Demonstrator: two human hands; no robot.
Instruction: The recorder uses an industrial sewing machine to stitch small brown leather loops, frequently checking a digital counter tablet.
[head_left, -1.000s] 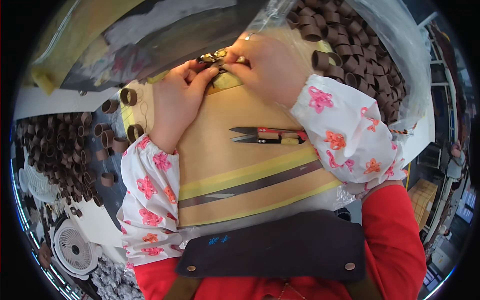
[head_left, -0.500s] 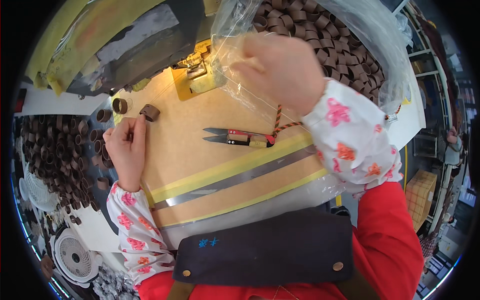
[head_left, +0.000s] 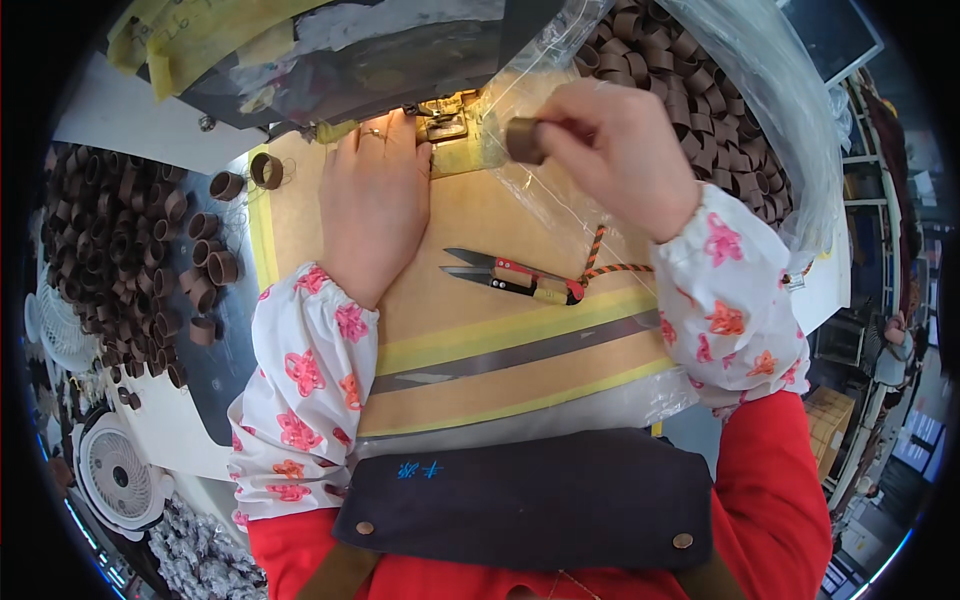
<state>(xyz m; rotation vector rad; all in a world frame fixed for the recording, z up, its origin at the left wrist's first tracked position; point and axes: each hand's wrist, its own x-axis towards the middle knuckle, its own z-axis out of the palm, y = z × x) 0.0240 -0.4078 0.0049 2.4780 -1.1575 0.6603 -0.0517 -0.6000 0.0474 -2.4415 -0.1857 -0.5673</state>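
Observation:
My left hand point(head_left: 375, 200) is open, fingers stretched toward the lit metal plate and presser foot point(head_left: 446, 120) of a sewing machine; its fingertips are partly hidden. My right hand point(head_left: 625, 155), right of the foot, pinches a brown ring point(head_left: 522, 140) between thumb and fingers above clear plastic. Below both hands, thread snips point(head_left: 515, 275) with black and red handles lie on the tan work surface point(head_left: 450, 345), beside an orange-and-black cord point(head_left: 625, 267).
Many brown rings point(head_left: 110, 260) are piled at left, several stray ones nearer. A clear bag of rings point(head_left: 725, 140) is at upper right. The dark machine body point(head_left: 320, 60) overhangs the top. A white fan point(head_left: 118, 478) stands lower left; a person point(head_left: 893, 335) is at far right.
My left hand left the machine, went left to a ring, and has returned to the machine. My right hand reached into the bag's area and now holds a ring nearer the foot.

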